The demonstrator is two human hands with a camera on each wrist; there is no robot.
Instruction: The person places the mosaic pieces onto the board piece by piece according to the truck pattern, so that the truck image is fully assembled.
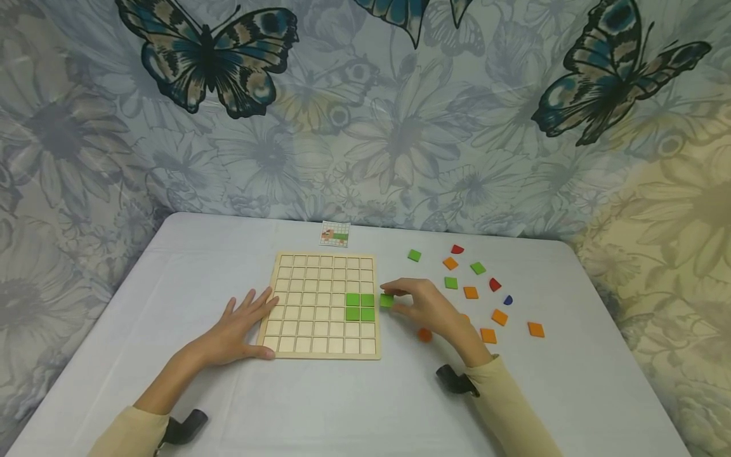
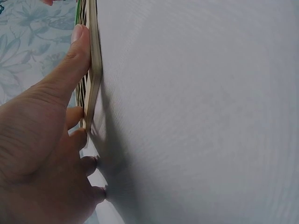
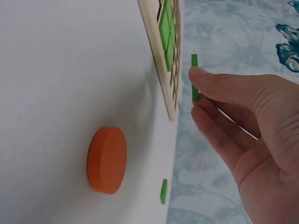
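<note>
A wooden grid board [image 1: 308, 311] lies on the table, with several green square tiles [image 1: 360, 307] set in its right-hand cells. My left hand [image 1: 237, 333] rests at the board's left edge with fingers spread; the thumb touches the near left corner, as the left wrist view also shows. Just off the board's right edge, my right hand [image 1: 425, 308] pinches a green square tile [image 3: 195, 88] between thumb and fingers. In the right wrist view this tile is seen edge-on, above the table. An orange round piece [image 3: 107, 160] lies on the table below that hand.
Loose pieces lie scattered to the right: green squares [image 1: 478, 268], orange squares [image 1: 535, 329], red rounded pieces [image 1: 457, 249] and a blue half-round piece [image 1: 507, 299]. Behind the board lies a small printed pattern card [image 1: 335, 234]. A butterfly-and-flower cloth [image 1: 388, 127] hangs beyond the white table [image 1: 320, 406].
</note>
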